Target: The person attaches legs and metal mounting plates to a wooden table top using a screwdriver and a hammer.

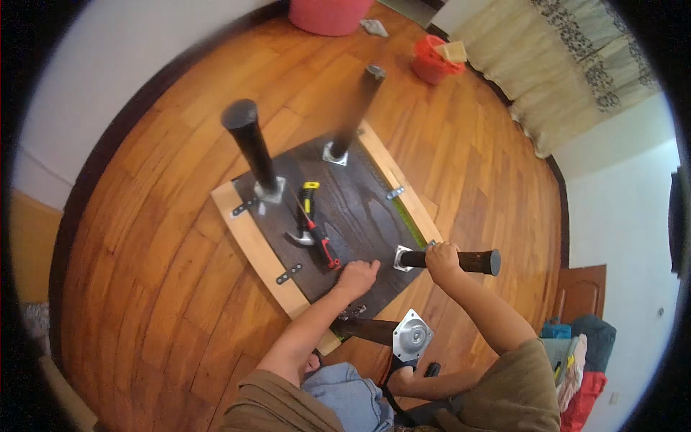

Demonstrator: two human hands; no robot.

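My right hand is wrapped around a dark round table leg, close to the metal plate at its base. The leg stands on an upturned dark wooden tabletop. Over the near part of that top, my left hand is closed, its fingers curled under; whatever they hold is hidden. Small metal pieces lie below it. A claw hammer with a yellow-and-black handle rests beside a screwdriver with a red-and-black handle. At the near corner, a loose leg lies with its square metal plate facing up.
Two more legs, one at far left and one at far right, rise from the tabletop. Pale wooden rails edge it, with black brackets. Beyond are a red bucket and a pink tub. Clothes hang at right.
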